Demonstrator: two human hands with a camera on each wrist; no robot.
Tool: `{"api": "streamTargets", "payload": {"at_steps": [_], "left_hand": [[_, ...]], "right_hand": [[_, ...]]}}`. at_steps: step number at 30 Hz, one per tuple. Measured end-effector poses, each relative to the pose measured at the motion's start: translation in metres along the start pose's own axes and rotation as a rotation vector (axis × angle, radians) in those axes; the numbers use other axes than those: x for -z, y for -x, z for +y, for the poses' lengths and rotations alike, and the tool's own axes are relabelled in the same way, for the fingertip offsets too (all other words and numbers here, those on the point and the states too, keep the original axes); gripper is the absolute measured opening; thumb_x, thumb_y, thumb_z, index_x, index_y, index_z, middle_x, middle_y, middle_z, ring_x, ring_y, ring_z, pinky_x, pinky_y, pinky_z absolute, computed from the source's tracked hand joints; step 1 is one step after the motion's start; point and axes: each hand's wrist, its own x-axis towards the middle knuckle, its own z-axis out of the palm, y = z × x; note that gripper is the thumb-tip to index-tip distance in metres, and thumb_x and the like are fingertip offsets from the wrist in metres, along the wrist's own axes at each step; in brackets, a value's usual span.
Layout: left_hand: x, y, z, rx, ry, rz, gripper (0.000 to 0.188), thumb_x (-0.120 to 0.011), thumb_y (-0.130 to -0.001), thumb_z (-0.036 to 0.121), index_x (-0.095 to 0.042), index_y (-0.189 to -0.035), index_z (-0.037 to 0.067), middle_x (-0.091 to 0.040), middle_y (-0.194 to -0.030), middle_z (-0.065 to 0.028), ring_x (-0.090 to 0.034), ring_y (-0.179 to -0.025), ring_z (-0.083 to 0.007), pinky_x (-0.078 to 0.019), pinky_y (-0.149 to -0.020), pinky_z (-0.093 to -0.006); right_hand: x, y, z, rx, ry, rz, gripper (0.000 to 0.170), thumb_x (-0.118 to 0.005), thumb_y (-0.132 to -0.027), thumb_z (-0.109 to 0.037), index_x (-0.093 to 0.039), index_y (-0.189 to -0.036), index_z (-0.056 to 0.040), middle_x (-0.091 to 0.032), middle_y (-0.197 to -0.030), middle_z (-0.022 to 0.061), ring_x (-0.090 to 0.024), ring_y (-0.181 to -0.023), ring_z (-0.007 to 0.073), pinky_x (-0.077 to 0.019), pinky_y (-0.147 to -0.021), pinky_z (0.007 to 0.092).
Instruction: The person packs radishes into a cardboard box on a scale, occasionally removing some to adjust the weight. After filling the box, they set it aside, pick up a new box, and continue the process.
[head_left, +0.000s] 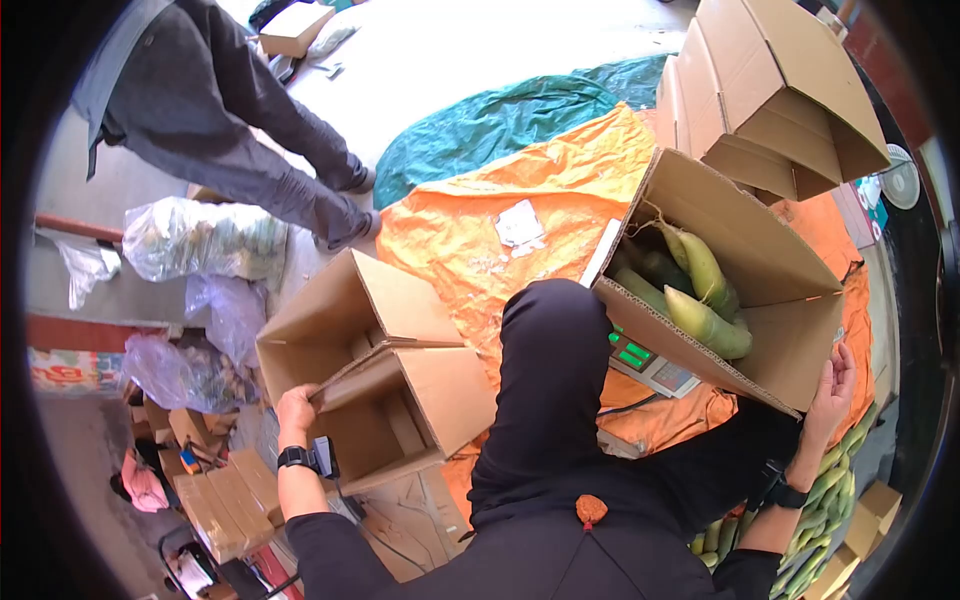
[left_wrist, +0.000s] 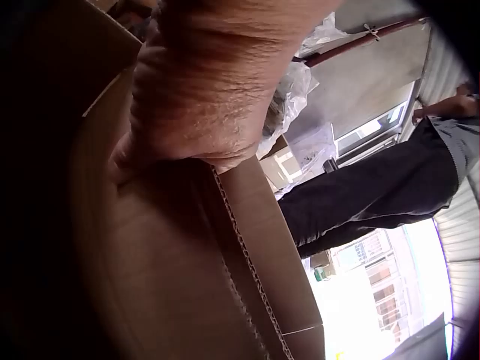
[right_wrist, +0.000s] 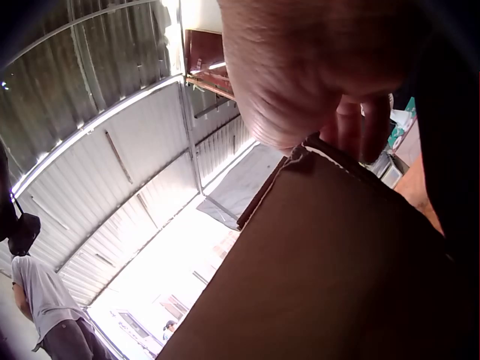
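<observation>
My left hand [head_left: 297,408] grips the upper edge of an empty open cardboard box [head_left: 385,420]; in the left wrist view the hand [left_wrist: 217,112] bends over that rim. A second empty box [head_left: 335,310] stands right against it. On the right, a larger open carton [head_left: 745,235] holds several long green radishes [head_left: 705,320], some with thin roots. It sits over a digital scale [head_left: 650,365] with a lit green display, partly hidden by the carton. My right hand [head_left: 828,395] rests against the carton's outer near-right corner, fingers fairly straight.
An orange tarp [head_left: 450,225] and a green tarp [head_left: 480,140] cover the floor ahead. Nested cartons [head_left: 770,90] stand at upper right. Many green radishes [head_left: 825,500] lie at lower right. Another person [head_left: 230,110] stands at upper left, near filled plastic bags [head_left: 205,240].
</observation>
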Motion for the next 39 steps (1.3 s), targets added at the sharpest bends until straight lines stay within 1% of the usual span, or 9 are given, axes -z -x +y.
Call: {"api": "streamTargets", "payload": {"at_steps": [3, 9, 13, 19, 25, 27, 32, 35, 39], "left_hand": [[0.031, -0.003, 0.04, -0.068, -0.253, -0.076, 0.013, -0.072, -0.07, 0.017, -0.072, -0.083, 0.016, -0.067, -0.077, -0.0111, -0.064, -0.073, -0.0308, -0.0496, -0.066, -0.0391], [0.085, -0.032, 0.119, -0.209, -0.059, -0.002, 0.024, -0.078, -0.063, 0.024, -0.07, -0.082, 0.011, -0.065, -0.08, -0.0148, -0.063, -0.078, -0.0349, -0.0488, -0.067, -0.0433], [0.126, -0.071, 0.194, -0.336, -0.131, 0.15, 0.026, -0.076, -0.064, 0.021, -0.07, -0.084, 0.005, -0.065, -0.08, -0.0192, -0.063, -0.078, -0.0359, -0.0494, -0.068, -0.0432], [0.16, -0.166, 0.339, -0.411, 0.056, 0.162, 0.027, -0.069, -0.068, 0.019, -0.07, -0.088, 0.002, -0.066, -0.075, -0.0199, -0.066, -0.073, -0.0326, -0.0505, -0.066, -0.0398], [0.126, -0.286, 0.519, -0.435, 0.044, 0.367, 0.035, -0.069, -0.07, 0.025, -0.069, -0.097, 0.001, -0.066, -0.103, -0.0204, -0.065, -0.096, -0.0323, -0.0521, -0.083, -0.0388], [0.118, -0.294, 0.586, -0.334, 0.006, 0.188, 0.036, -0.065, -0.073, 0.023, -0.068, -0.1, 0.0, -0.064, -0.11, -0.0203, -0.062, -0.103, -0.0344, -0.0507, -0.087, -0.0391], [0.052, -0.314, 0.705, -0.36, 0.187, 0.104, 0.03, -0.06, -0.077, 0.018, -0.068, -0.101, 0.0, -0.064, -0.111, -0.0209, -0.061, -0.106, -0.0344, -0.0502, -0.089, -0.039], [0.008, -0.314, 0.743, -0.406, 0.209, 0.056, 0.028, -0.059, -0.079, 0.015, -0.069, -0.1, 0.001, -0.064, -0.111, -0.0218, -0.061, -0.106, -0.034, -0.0497, -0.09, -0.038], [-0.012, -0.32, 0.738, -0.529, 0.298, -0.005, 0.043, -0.064, -0.079, 0.025, -0.06, -0.115, 0.001, -0.063, -0.112, -0.0213, -0.061, -0.106, -0.0327, -0.0513, -0.086, -0.0388]], "right_hand": [[-0.004, 0.002, 0.002, -0.018, -0.008, 0.005, 0.034, -0.051, -0.096, -0.011, -0.046, -0.128, 0.0012, -0.056, -0.11, 0.0062, -0.054, -0.098, 0.0114, -0.0437, -0.087, 0.0249], [-0.012, 0.003, -0.013, -0.05, -0.008, -0.006, 0.036, -0.053, -0.095, -0.01, -0.046, -0.128, 0.0017, -0.056, -0.112, 0.0074, -0.054, -0.099, 0.0125, -0.0438, -0.089, 0.0265], [-0.015, 0.002, -0.021, -0.063, -0.027, -0.032, 0.04, -0.056, -0.092, -0.008, -0.045, -0.129, 0.0014, -0.055, -0.116, 0.0091, -0.054, -0.101, 0.0136, -0.0435, -0.09, 0.0279], [-0.02, -0.001, -0.031, -0.083, -0.012, -0.036, 0.042, -0.056, -0.09, -0.005, -0.044, -0.129, 0.0012, -0.054, -0.118, 0.0091, -0.053, -0.106, 0.0159, -0.0421, -0.093, 0.0297], [-0.018, 0.001, -0.035, -0.162, 0.011, -0.004, 0.044, -0.054, -0.086, 0.0, -0.044, -0.129, 0.0013, -0.053, -0.119, 0.0084, -0.052, -0.105, 0.0159, -0.0426, -0.091, 0.03], [-0.016, 0.0, -0.039, -0.195, 0.072, -0.048, 0.046, -0.055, -0.084, 0.0, -0.044, -0.129, 0.0015, -0.053, -0.117, 0.0082, -0.053, -0.102, 0.015, -0.0433, -0.088, 0.0287], [-0.017, -0.004, -0.043, -0.221, 0.076, -0.054, 0.047, -0.055, -0.082, -0.002, -0.042, -0.127, 0.0031, -0.052, -0.114, 0.0091, -0.052, -0.1, 0.0154, -0.0427, -0.087, 0.0295], [-0.014, -0.004, -0.038, -0.251, 0.081, -0.062, 0.048, -0.056, -0.085, -0.001, -0.04, -0.13, 0.0029, -0.05, -0.119, 0.0108, -0.05, -0.108, 0.0178, -0.037, -0.097, 0.0303], [-0.014, -0.006, -0.034, -0.228, 0.103, -0.078, 0.048, -0.056, -0.085, -0.002, -0.039, -0.13, 0.0026, -0.05, -0.119, 0.0112, -0.049, -0.109, 0.0189, -0.0354, -0.098, 0.0307]]}}
